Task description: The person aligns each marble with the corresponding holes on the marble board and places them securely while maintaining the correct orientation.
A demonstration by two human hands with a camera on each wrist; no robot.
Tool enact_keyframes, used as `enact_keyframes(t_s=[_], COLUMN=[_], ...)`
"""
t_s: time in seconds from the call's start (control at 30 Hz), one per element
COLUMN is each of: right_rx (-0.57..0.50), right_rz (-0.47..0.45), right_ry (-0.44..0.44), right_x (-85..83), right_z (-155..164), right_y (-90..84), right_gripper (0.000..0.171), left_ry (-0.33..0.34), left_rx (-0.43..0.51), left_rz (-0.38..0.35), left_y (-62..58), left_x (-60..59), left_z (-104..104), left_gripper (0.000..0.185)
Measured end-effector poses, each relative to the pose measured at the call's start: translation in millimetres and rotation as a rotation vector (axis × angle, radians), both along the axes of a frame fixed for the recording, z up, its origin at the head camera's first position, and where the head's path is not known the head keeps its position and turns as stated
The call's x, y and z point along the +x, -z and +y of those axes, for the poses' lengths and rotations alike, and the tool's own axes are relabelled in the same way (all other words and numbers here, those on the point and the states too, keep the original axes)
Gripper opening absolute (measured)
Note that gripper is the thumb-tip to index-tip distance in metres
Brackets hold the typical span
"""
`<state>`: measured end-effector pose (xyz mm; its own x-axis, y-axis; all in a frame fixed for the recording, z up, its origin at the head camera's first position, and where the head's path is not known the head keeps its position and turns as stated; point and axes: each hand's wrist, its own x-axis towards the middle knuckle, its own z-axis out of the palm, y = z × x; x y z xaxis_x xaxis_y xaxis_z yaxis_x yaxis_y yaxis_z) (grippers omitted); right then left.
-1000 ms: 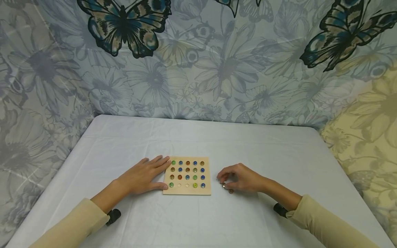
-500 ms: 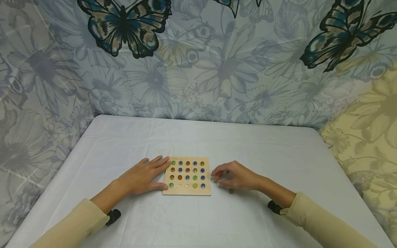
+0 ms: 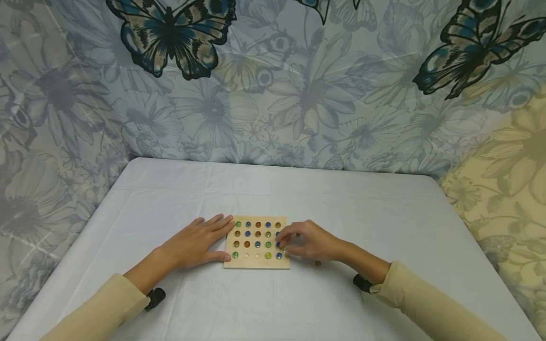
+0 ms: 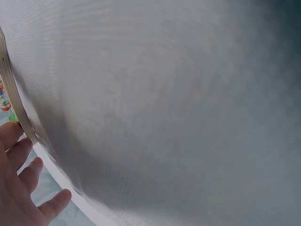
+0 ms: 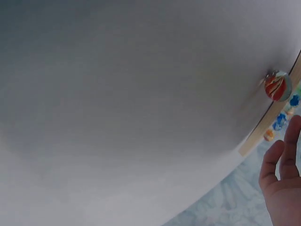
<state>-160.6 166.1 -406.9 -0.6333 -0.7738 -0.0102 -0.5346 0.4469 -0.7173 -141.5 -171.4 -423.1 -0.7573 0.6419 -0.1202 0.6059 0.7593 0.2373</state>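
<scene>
A pale wooden board [image 3: 262, 260] lies on the table, with rows of colored glass marbles in its holes. Two holes in the near row hold no marble. My left hand [image 3: 194, 241] rests flat at the board's left edge, fingers spread and the thumb on the near left corner. My right hand [image 3: 313, 241] is over the board's right side, pinching a small clear marble [image 3: 285, 251] between thumb and fingertips. That marble does not show in the right wrist view. One loose marble [image 3: 317, 263] lies on the cloth below the right hand; it has a red swirl in the right wrist view.
A white cloth [image 3: 213, 303] covers the table. Fabric with flowers and butterflies [image 3: 170, 33] hangs behind and at both sides. Each wrist wears a small black camera; the right one [image 3: 361, 283] sits by the sleeve cuff.
My right hand has moved left with the clear marble, from the cloth to above the board's right edge, leaving the loose marble behind. The left hand has stayed in place.
</scene>
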Motion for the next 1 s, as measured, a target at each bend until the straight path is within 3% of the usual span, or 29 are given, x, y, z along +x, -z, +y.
enact_keyframes(t_s=[0.33,0.57,0.8,1.0], right_rx=[-0.087,-0.063,-0.071,-0.041], right_rz=[-0.006,0.052,0.005,0.047], right_ry=[-0.063,-0.085,-0.094,-0.095], right_x=[0.8,1.8,1.6,0.1], right_z=[-19.7,-34.1,-47.1,-53.6], right_y=[3.7,3.5,3.9,7.9], right_gripper=[0.029,0.027,0.026,0.025], left_ry=[0.0,0.007,0.012,0.015], left_rx=[-0.006,0.004,0.009,0.008], left_rz=[0.004,0.011,0.016,0.011], left_y=[0.5,0.1,-0.1,-0.2], left_x=[-0.4,-0.6,-1.0,-0.9], left_z=[0.3,0.7,-0.4,-1.2], left_gripper=[0.086,0.086,0.085,0.085])
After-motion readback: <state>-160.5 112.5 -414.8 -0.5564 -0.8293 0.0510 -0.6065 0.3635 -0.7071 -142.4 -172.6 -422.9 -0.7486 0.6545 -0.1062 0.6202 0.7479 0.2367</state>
